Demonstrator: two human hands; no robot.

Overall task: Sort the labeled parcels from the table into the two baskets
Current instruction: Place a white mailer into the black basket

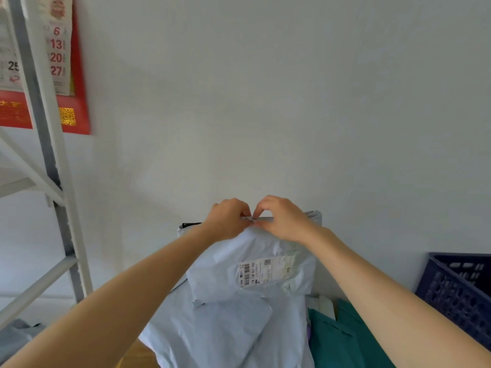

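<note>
This is looking like a small parcel stockroom or sorting room. Pale blue mailer bags (220,330) are piling up just below the left hand (228,221) and right hand (284,221), which are both pinching the upper edge of the top mailer (265,245), and it is showing a barcoded shipping label (261,272). Well left of the left hand, a grey metal shelving rack (45,144) is standing against a bare white wall (265,102) with a red calendar (62,49) hanging behind it. Below and right of the right hand, a dark blue perforated crate (459,290) is sitting near what is probably a green mailer (342,341).
</note>
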